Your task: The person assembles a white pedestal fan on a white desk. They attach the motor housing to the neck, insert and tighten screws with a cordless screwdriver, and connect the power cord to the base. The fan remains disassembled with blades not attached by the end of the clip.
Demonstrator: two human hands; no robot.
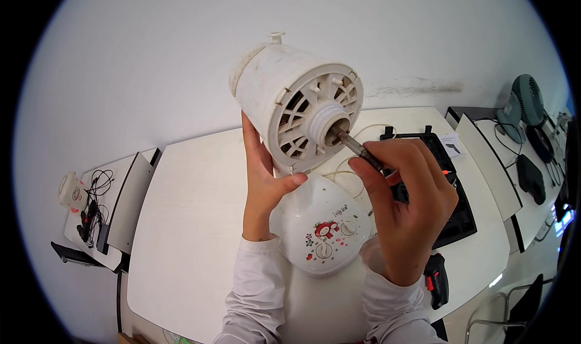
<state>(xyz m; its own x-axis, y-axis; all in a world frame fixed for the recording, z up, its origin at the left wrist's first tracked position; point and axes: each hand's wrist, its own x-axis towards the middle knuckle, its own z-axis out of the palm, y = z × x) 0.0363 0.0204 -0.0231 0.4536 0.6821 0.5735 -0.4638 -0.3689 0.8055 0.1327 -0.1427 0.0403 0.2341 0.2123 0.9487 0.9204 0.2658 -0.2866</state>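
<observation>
Right hand (411,202): we pinch 1 rod (362,154) between thumb and fingers, its far end inside the hub (317,125). Left hand (261,180) grips the housing (260,81) from below, held up over the white base (302,229). Step, we judge: working the rod in the hub; next move calls for steady housing, rod in line. Dark parts behind the grille (290,129). Case (465,223) open, contents partly hidden by our hand. 1 driver (445,278) outside it.
</observation>
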